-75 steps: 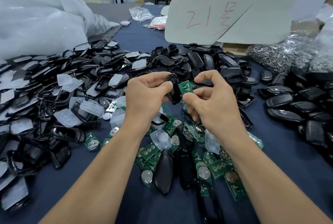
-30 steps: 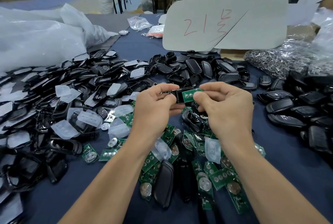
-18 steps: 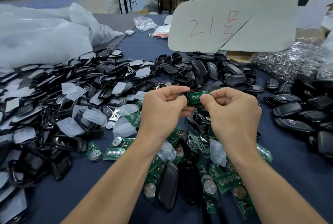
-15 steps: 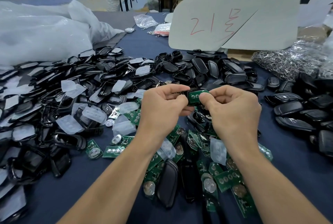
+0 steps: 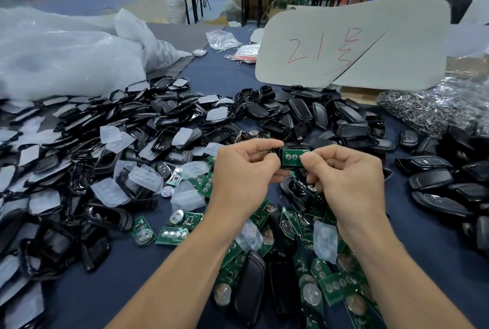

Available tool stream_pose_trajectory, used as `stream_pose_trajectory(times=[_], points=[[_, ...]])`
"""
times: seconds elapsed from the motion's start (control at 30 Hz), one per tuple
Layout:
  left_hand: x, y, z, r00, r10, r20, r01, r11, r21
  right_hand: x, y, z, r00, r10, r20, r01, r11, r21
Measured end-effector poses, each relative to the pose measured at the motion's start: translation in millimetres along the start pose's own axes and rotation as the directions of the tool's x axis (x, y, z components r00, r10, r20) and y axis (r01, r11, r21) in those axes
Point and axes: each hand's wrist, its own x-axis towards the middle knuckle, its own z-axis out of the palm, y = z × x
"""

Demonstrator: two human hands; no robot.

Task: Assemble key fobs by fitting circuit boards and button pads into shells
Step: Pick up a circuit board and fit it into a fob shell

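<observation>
**Operator:** Where does the job stand?

**Spotter:** At the bench's centre, your left hand (image 5: 243,169) grips a black shell (image 5: 278,149), fingers curled round it. Your right hand (image 5: 346,177) pinches the green circuit board (image 5: 292,157) by its 3 o'clock edge, and the board lies in the shell's open face. I cannot tell whether it is fully seated.

**Operator:** What could spoil it?

**Spotter:** If you press with the board skewed, a corner likely rides the shell's rim, and it jams or flexes. Your right hand covers that edge, so you may miss the misfit. A slip would probably drop it into the loose boards (image 5: 336,286) at 6 o'clock, lost among look-alikes.

**Operator:** And round about?

**Spotter:** Clear button pads (image 5: 325,244) lie among those boards. Open shells (image 5: 79,143) heap at 9 o'clock, closed fobs (image 5: 431,179) at 3, a bag of key rings (image 5: 428,109) at 2 and a hand-marked card (image 5: 370,45) at 1. Nothing stands between your hands, but the litter beneath them crowds the table (image 5: 423,236).
</observation>
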Motion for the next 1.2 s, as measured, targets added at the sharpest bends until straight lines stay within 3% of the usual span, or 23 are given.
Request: stream_pose_trajectory(times=[0.33,0.57,0.63,0.73,0.8,1.0,1.2], points=[[-3.9,-1.2,0.4,0.999,0.009,0.042,-0.009,1.0,0.008,-3.2,-7.5,-2.7,0.999,-0.01,-0.037,0.003,0.984,-0.177],[-3.9,2.6,-2.9,0.999,0.021,-0.032,-0.019,0.999,0.047,-12.2,-9.4,4.0,0.978,-0.128,-0.162,0.041,0.889,-0.457],[-3.8,4.9,-4.9,1.0,0.013,-0.017,-0.012,0.999,0.032,-9.7,-7.9,1.9,0.985,-0.107,-0.133,0.047,0.918,-0.393],[-3.7,8.1,-8.7,1.0,-0.012,0.012,0.012,1.0,0.006,-6.4,-4.3,4.7,0.998,-0.003,0.059,0.01,0.993,-0.117],[-2.0,9.3,-12.0,0.999,-0.03,0.039,0.028,0.999,0.034,-6.1,-3.1,6.0,0.996,0.004,0.087,-0.001,0.999,-0.045],[1.6,5.9,-21.0,0.978,-0.027,0.207,-0.034,0.957,0.289,-4.2,2.3,1.0,0.993,0.033,0.115,-0.031,0.999,-0.018],[6.4,3.6,-21.8,0.976,-0.067,0.206,0.041,0.991,0.129,-4.7,4.4,7.4,0.995,0.048,0.083,-0.046,0.999,-0.018]])
